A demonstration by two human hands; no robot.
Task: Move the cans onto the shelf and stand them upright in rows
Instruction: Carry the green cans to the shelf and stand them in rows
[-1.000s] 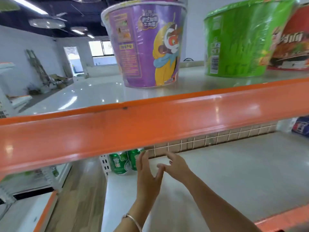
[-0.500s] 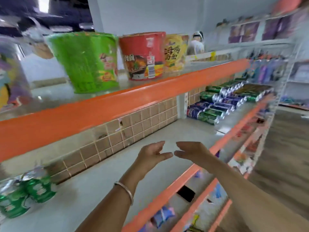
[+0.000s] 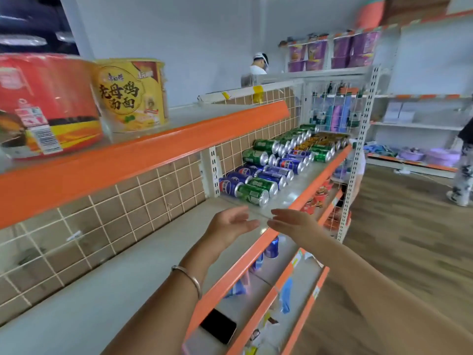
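Several green and blue cans [image 3: 271,172] lie on their sides in rows on the right section of the grey shelf [image 3: 133,267], against the brown tiled back wall. The nearest green can [image 3: 252,194] lies just beyond my hands. My left hand [image 3: 231,225] and my right hand [image 3: 291,221] are stretched out side by side over the shelf's orange front edge [image 3: 256,248], fingers relaxed, holding nothing. A bracelet is on my left wrist.
Red [image 3: 46,103] and yellow [image 3: 133,96] noodle tubs stand on the upper shelf at left. Lower shelves hold a blue can [image 3: 271,245], a dark phone [image 3: 218,329] and packets. A person [image 3: 259,65] stands behind the rack; another person's legs [image 3: 463,172] are at far right.
My view has swung right along the shelf, away from the upright green cans at the left end. Both empty hands now reach toward the cans lying at the right.
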